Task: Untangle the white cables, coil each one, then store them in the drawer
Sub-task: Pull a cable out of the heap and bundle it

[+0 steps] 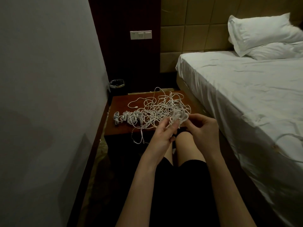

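a tangled heap of white cables [161, 107] lay spread over the brown bedside table [122, 102], with several small bundled coils [127, 118] at its left end and one loose end [139, 138] dangling over the near edge. the person's left hand [164, 133] and right hand [202, 130] were raised just over the table's near edge, each with fingers curled around a partly wound loop of cable [178, 117] held between them. a bed [246, 89] with white pillows [262, 33] stood to the right, and a small bin [116, 85] sat beyond the table.
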`<state>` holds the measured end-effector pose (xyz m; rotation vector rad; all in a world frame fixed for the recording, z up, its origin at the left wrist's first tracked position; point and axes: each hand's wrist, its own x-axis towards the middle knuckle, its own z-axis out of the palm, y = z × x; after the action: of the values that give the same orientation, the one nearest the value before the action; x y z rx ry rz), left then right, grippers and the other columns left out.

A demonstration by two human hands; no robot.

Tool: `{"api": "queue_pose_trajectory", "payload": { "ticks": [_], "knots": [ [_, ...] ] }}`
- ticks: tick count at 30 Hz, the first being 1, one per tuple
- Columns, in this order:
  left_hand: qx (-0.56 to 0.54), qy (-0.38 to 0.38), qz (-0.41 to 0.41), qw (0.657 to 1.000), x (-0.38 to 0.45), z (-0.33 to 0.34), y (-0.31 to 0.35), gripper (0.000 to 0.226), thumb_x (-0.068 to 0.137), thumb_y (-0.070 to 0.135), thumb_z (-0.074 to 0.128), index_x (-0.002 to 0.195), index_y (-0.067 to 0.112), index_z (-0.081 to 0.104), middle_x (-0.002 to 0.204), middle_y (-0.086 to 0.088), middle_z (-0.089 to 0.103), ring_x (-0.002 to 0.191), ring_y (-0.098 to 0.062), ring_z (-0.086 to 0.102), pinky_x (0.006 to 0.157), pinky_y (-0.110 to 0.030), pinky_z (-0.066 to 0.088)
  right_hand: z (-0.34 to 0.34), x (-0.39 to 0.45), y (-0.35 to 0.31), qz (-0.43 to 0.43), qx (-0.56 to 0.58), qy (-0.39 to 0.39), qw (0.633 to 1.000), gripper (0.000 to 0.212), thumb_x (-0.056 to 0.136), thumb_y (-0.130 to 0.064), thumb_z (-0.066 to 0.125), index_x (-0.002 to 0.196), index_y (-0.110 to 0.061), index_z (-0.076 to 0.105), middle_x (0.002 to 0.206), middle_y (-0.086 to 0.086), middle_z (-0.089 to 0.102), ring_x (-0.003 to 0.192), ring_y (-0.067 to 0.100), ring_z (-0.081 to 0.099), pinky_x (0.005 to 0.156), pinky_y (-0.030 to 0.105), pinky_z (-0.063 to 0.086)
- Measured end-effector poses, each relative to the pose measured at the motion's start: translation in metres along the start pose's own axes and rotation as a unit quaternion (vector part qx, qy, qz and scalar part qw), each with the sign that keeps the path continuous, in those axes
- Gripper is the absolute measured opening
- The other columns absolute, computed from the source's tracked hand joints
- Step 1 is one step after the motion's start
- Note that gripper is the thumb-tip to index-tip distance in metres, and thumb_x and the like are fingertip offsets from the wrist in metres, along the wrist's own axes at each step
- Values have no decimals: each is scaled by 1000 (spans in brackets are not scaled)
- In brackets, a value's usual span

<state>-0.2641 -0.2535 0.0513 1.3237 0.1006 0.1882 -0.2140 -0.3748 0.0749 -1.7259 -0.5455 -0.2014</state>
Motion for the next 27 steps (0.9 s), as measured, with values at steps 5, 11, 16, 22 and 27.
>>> {"api": "queue_pose_trajectory", "payload": {
  "ticks": [5,11,16,22,27],
  "knots": [
    [52,35,-6,998,0,3,-7,50,75,62,66,118,38,63,84,6,62,75,-2,54,78,-27,41,-3,-1,-4,-51,-61,-19,997,26,83,-9,70,104,-24,68,84,-21,64,77,-8,64,71,7,50],
    [61,64,-7,996,1,11,-1,64,80,63,64,133,27,53,118,-10,60,111,-21,56,93,-42,51,-1,-3,-7,48,127,-38,990,19,86,-3,66,94,-19,71,88,-5,73,84,8,70,71,17,55],
    [87,76,8,993,3,9,-2,77,71,74,63,131,27,53,121,-12,62,113,-21,57,87,-35,51,-1,-2,-7,116,203,-29,972,24,83,-4,69,101,-19,62,99,6,69,90,18,69,75,25,57],
    [74,68,7,995,1,7,0,83,68,70,67,131,18,55,125,-22,55,110,-34,55,89,-46,51,1,-3,-11,107,220,-7,970,27,84,-7,70,108,-15,58,95,3,69,84,11,69,69,20,56],
    [31,65,-8,997,2,4,1,88,58,60,80,126,10,58,107,-8,64,83,-9,61,76,-25,46,-2,-2,-14,116,224,-7,968,27,84,-4,68,107,-14,56,82,-5,71,77,6,70,64,16,53]
  ]
}}
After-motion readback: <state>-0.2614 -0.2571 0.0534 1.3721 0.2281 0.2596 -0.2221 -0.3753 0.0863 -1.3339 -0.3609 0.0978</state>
